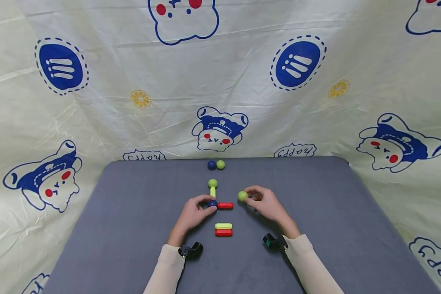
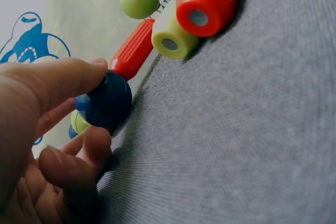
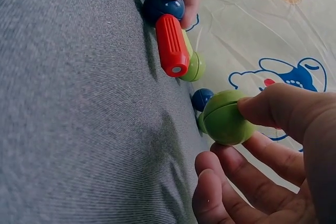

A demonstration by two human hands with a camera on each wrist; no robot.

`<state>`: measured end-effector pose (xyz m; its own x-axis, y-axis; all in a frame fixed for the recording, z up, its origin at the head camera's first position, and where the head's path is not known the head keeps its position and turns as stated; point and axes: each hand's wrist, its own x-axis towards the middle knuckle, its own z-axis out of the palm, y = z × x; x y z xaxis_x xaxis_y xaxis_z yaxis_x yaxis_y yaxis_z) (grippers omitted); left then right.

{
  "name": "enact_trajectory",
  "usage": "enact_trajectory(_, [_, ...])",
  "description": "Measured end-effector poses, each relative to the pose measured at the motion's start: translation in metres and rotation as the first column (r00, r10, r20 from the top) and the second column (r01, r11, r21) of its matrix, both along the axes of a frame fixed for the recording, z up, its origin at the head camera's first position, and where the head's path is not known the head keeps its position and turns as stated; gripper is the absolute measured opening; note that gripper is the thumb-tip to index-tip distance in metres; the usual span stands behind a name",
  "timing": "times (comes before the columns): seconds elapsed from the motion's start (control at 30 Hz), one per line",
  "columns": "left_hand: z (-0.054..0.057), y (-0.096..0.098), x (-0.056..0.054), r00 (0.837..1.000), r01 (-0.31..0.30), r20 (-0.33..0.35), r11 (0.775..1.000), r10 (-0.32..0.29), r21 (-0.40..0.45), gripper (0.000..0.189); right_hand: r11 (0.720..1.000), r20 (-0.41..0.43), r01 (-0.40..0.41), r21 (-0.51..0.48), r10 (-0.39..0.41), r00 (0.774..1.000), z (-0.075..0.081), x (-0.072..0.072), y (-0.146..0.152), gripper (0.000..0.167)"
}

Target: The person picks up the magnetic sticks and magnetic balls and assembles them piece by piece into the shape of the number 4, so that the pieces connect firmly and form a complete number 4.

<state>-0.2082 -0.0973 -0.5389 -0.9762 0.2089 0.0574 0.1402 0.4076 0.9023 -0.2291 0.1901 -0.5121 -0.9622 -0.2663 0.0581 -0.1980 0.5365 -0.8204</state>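
My left hand (image 1: 195,213) pinches a dark blue ball (image 2: 107,99) between thumb and fingers, low at the table. A red magnetic rod (image 1: 226,206) reaches right from that ball, its bare end showing a metal disc in the right wrist view. From the same ball a yellow-green rod (image 1: 213,192) runs away from me to a green ball (image 1: 212,183). My right hand (image 1: 267,203) holds another green ball (image 3: 224,117) between thumb and fingertips, a short way right of the red rod's free end.
A second yellow-green rod (image 1: 223,226) and a second red rod (image 1: 223,233) lie side by side nearer me. Near the far edge of the grey table (image 1: 132,228) sit a blue ball (image 1: 211,165) and a green ball (image 1: 221,164). Behind hangs a printed curtain (image 1: 242,81).
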Motion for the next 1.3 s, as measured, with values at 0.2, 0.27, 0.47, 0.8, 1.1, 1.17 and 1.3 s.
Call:
enact_trajectory(0.2, [0.0014, -0.0001, -0.0002, 1.0, 0.002, 0.012, 1.0, -0.002, -0.01, 0.026, 1.0, 0.008, -0.006, 0.002, 0.006, 1.0, 0.002, 0.0018, -0.0003, 0.029])
enact_trajectory(0.27, [0.0012, -0.0002, -0.0003, 1.0, 0.004, 0.014, 1.0, -0.004, -0.015, 0.026, 1.0, 0.015, -0.005, 0.006, 0.005, 1.0, 0.0007, 0.0016, 0.0, 0.028])
enact_trajectory(0.47, [-0.0004, -0.0014, -0.0015, 1.0, 0.002, 0.014, 1.0, -0.002, -0.015, 0.026, 1.0, 0.031, -0.008, 0.008, 0.008, 0.999, -0.0028, 0.001, -0.0003, 0.027])
enact_trajectory(0.8, [-0.0006, -0.0013, -0.002, 0.999, -0.004, 0.033, 1.0, 0.005, -0.021, 0.026, 0.998, 0.031, -0.03, 0.06, 0.028, 0.999, -0.0018, 0.0024, -0.0034, 0.026])
enact_trajectory(1.1, [-0.0008, -0.0015, -0.0016, 1.0, 0.002, 0.029, 1.0, -0.002, -0.007, 0.026, 0.995, 0.056, -0.066, 0.071, 0.062, 0.997, -0.0025, 0.0039, -0.004, 0.025])
enact_trajectory(1.17, [-0.0007, -0.0014, -0.0016, 1.0, 0.0, 0.031, 1.0, 0.0, -0.008, 0.026, 0.995, 0.058, -0.07, 0.074, 0.066, 0.996, -0.0024, 0.004, -0.0043, 0.025])
enact_trajectory(1.3, [-0.0011, -0.0012, -0.0017, 0.999, -0.006, 0.039, 1.0, 0.007, -0.014, 0.026, 0.994, 0.059, -0.074, 0.08, 0.07, 0.996, -0.0031, 0.004, -0.0046, 0.025])
